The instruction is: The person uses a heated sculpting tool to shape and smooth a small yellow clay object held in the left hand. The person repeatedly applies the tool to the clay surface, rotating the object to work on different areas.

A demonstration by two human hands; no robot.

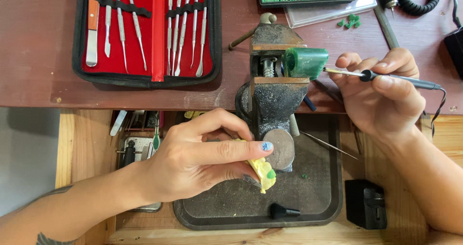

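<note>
Already, the right hand [381, 93] pinched a thin black-handled metal-tipped tool [386, 76] against the vise-clamped translucent green wax block [306, 62], while the left hand [202, 160] gripped a small yellow cast [263, 170], its green dab apparently unfinished.

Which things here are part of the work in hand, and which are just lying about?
In use:
- yellow cast, held in left hand
- wired pen tool, held in right hand, tip at green wax block
- bench vise, clamping that block

Lying about:
- red instrument case
- green wax bits
- black tray
</note>
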